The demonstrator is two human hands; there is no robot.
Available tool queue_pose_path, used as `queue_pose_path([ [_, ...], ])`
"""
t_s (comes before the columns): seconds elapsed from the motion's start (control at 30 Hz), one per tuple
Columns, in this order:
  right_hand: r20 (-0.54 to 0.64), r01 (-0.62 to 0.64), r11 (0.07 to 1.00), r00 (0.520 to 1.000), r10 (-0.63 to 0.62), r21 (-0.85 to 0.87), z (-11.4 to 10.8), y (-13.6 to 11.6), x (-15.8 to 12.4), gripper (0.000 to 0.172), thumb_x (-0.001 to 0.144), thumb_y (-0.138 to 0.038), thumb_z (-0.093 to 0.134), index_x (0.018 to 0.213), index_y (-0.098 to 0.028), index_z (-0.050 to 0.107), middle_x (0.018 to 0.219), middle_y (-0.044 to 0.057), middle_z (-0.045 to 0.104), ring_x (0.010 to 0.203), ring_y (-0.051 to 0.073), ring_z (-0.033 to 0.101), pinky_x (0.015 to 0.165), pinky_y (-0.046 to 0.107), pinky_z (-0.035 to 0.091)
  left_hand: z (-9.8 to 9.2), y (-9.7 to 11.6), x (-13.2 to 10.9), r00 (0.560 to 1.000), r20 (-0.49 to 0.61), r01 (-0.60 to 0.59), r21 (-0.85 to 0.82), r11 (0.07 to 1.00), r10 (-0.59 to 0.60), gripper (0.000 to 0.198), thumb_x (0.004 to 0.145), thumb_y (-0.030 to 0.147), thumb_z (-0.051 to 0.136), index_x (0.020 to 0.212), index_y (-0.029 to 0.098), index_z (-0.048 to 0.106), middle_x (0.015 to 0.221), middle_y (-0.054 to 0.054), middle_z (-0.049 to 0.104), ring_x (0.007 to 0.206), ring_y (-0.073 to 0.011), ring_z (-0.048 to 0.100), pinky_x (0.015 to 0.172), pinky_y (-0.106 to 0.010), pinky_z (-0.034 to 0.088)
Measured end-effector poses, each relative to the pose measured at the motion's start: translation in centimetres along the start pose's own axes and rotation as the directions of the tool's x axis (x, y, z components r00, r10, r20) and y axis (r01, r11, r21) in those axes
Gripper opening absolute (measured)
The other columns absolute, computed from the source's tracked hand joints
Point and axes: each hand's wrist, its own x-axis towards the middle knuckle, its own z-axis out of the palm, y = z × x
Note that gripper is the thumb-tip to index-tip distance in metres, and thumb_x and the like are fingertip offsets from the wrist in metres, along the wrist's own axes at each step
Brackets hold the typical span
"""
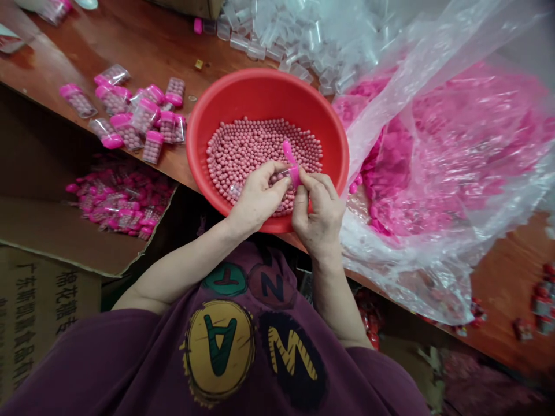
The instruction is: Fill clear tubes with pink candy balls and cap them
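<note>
A red basin (pixel 225 107) on the wooden table holds a heap of small pink balls (pixel 251 147). Over its near side my left hand (pixel 255 199) is closed round a small clear vial (pixel 284 173), mostly hidden by the fingers. My right hand (pixel 318 211) pinches a pink flip cap (pixel 292 164) at the vial's mouth. The cap's lid stands up, tilted. Both hands touch each other above the balls.
Several filled pink-capped vials (pixel 130 112) lie on the table at left. A cardboard box (pixel 52 231) below holds more of them (pixel 117 199). Empty clear vials (pixel 286 34) are piled behind the basin. A clear plastic bag (pixel 451 162) of pink caps lies at right.
</note>
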Motion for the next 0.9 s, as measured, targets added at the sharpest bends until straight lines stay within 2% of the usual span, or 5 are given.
queue_pose_path([
  [0.27,0.157,-0.211,0.954,0.971,0.180,0.212,-1.4,1.7,1.0,0.058,0.105,-0.058,0.072,0.155,-0.030,0.064,0.143,0.010,0.075,0.135,0.028,0.073,0.118,0.053,0.064,-0.8,0.8,0.4,0.981,0.150,0.137,-0.062,0.989,-0.127,0.006,0.096,0.015,0.080,0.096,0.015,0.074,0.081,0.000,0.068,0.065,-0.0090,0.058,0.062,-0.024,0.044],
  [0.4,0.246,-0.519,0.693,0.853,0.461,0.500,-2.0,2.4,2.3,0.055,0.110,-0.074,0.055,0.132,-0.030,0.078,0.117,0.005,0.084,0.112,0.021,0.082,0.093,0.040,0.072,-0.7,1.3,-0.6,0.888,0.405,0.222,0.034,0.974,-0.216,0.023,0.081,0.030,0.096,0.087,0.015,0.079,0.076,-0.001,0.068,0.061,-0.0094,0.054,0.059,-0.026,0.042],
  [0.5,0.215,-0.541,0.553,0.810,0.546,0.634,-2.2,1.9,2.4,0.051,0.105,-0.071,0.067,0.129,-0.027,0.077,0.111,0.005,0.085,0.103,0.020,0.083,0.093,0.038,0.072,-0.4,1.6,-1.1,0.884,0.386,0.270,0.040,0.962,-0.264,0.029,0.076,0.034,0.100,0.087,0.014,0.081,0.073,-0.002,0.068,0.061,-0.0094,0.056,0.059,-0.023,0.043],
  [0.63,0.057,-0.361,0.793,0.921,0.384,0.491,-2.5,0.8,1.2,0.036,0.107,-0.052,0.074,0.134,-0.028,0.077,0.129,0.008,0.085,0.121,0.022,0.081,0.113,0.043,0.067,-0.2,1.8,-1.0,0.914,0.270,0.346,-0.121,0.931,-0.304,0.035,0.071,0.031,0.104,0.093,0.012,0.084,0.076,-0.002,0.069,0.061,-0.0080,0.057,0.057,-0.019,0.049],
  [0.9,0.027,0.018,0.999,1.000,-0.017,-0.039,0.6,0.3,-1.4,0.099,0.098,-0.034,0.082,0.181,-0.023,0.030,0.167,0.023,0.064,0.157,0.037,0.063,0.130,0.059,0.058,-0.4,1.1,-0.7,0.938,0.181,0.325,-0.160,0.932,-0.296,0.044,0.066,0.030,0.109,0.096,0.014,0.081,0.080,-0.001,0.073,0.064,-0.0079,0.062,0.057,-0.015,0.053],
])
